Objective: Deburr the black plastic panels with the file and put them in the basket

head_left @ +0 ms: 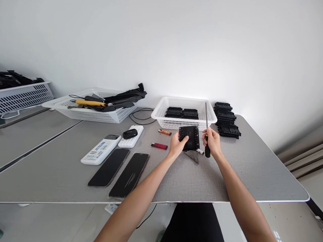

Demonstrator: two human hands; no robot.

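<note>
Nearest on the table (252,174), to the left, lie 2 phones (129,175), screens up, side by side. Beyond them is a white power bank (97,153). A grey pointed piece (193,156) lies partly under the black part (193,134), which the left hand (177,144) grips above the table, thumb across its face. The right hand (214,141), just beside, is closed round the screwdriver (207,150), shaft up. Left of the hands lie a red lighter (159,146) and, a little farther, an orange lighter (165,132); a black case (130,133) rests on a smaller bank (137,131). Behind the part, a white basket (169,124) holds more black parts (174,112), with stacks (228,130) of them to its right. Left of it stands a tool basket (101,116) with a yellow handle (91,103) inside.
</note>
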